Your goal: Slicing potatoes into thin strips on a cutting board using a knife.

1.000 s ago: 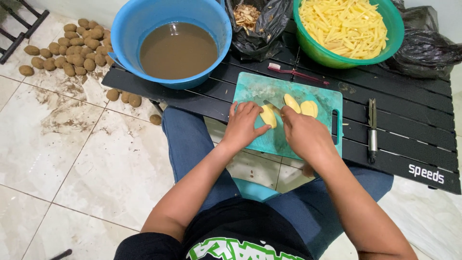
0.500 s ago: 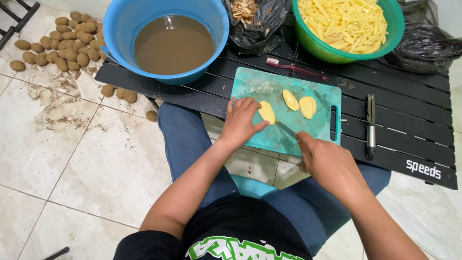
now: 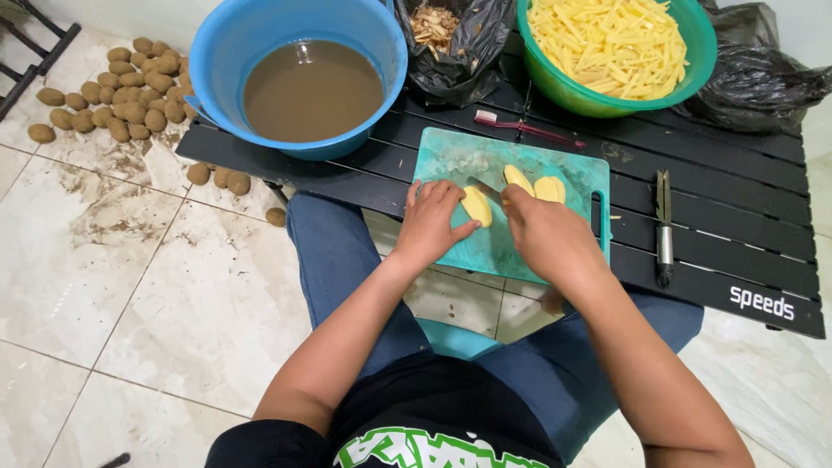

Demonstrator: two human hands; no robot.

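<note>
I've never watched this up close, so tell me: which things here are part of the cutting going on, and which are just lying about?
In use:
left hand steadying the peeled potato piece
right hand with the knife
teal cutting board
cut slices

Lying about:
toothbrush
peeler
blue basin of muddy water
green bowl of potato strips
unpeeled potatoes on the floor
black bag of peels

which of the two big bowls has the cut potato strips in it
The green bowl at the table's far right, heaped with yellow strips; the blue bowl holds only muddy water.

scuffed matt plastic cutting board [image 3: 485, 251]
</note>
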